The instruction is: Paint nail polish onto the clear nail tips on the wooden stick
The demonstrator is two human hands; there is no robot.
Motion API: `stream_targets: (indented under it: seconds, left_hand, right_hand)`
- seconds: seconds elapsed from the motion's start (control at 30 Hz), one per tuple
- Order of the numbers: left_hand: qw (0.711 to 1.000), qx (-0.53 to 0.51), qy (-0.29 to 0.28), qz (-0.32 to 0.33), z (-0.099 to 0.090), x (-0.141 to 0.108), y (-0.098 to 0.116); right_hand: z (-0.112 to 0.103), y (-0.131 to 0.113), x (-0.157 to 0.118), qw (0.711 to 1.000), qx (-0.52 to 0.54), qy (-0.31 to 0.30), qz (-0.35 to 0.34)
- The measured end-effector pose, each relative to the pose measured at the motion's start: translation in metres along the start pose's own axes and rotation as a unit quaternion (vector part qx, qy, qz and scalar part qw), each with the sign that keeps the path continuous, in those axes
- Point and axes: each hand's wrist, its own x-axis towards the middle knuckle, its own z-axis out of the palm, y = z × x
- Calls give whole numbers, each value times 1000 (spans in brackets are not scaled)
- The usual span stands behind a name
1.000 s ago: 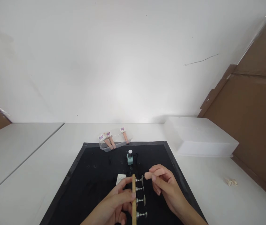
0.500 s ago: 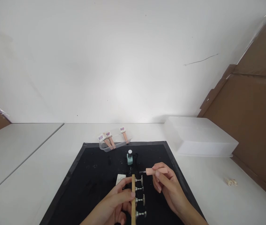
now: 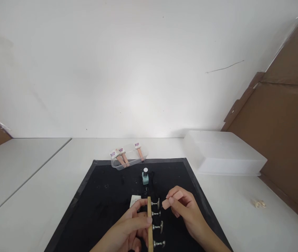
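Observation:
My left hand (image 3: 133, 225) grips a narrow wooden bar (image 3: 149, 224) held on edge, several small metal stands (image 3: 157, 227) sticking out from its right side. Pale nail tips appear to sit on the stands' ends. Between thumb and fingers of my right hand (image 3: 184, 208) is a nail polish brush with a peach handle (image 3: 172, 200), slanted down to the left. Its bristle end is close to the upper stands; whether it touches one I cannot tell. A white bottle or box (image 3: 135, 200) lies partly hidden behind my left fingers.
A teal nail polish bottle (image 3: 145, 177) stands upright on the black mat (image 3: 104, 196). Behind it, a clear tray (image 3: 133, 161) holds three peach-handled bottles (image 3: 124, 159). A translucent bin (image 3: 224, 154) lies at the back right, with small cream rings (image 3: 258, 203) nearer on the white table.
My right hand has turned the brush from nearly level to slanting, its tip lower and nearer the stands. The bar has shifted very slightly in my left hand.

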Motion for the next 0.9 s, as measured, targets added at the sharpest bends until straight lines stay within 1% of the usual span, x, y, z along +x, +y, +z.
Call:
stream_targets:
  seconds: [0.17, 0.33, 0.5, 0.6, 0.67, 0.77, 0.83, 0.9]
  left_hand:
    - [1000, 18, 7, -20, 0, 1, 0]
    - [999, 30, -14, -23, -3, 3, -2]
    - [999, 33, -10, -15, -2, 2, -1]
    - [999, 37, -23, -22, -3, 2, -1]
    - [999, 34, -21, -23, -4, 2, -2]
    - [999, 26, -2, -20, -4, 3, -3]
    - [1000, 19, 11, -14, -3, 2, -3]
    - [1000, 10, 12, -12, -2, 1, -3]
  right_hand:
    - [2, -4, 0, 1000, -27, 3, -8]
    - [1, -1, 1, 998, -37, 31, -33]
    - [-3, 5, 1, 998, -9, 51, -38]
    - [-4, 7, 1, 997, 13, 60, -41]
    - [-4, 6, 1, 997, 31, 64, -38]
    - [-3, 5, 1, 997, 41, 58, -22]
    - [-3, 4, 1, 998, 31, 47, -11]
    - [-2, 5, 1, 999, 16, 31, -7]
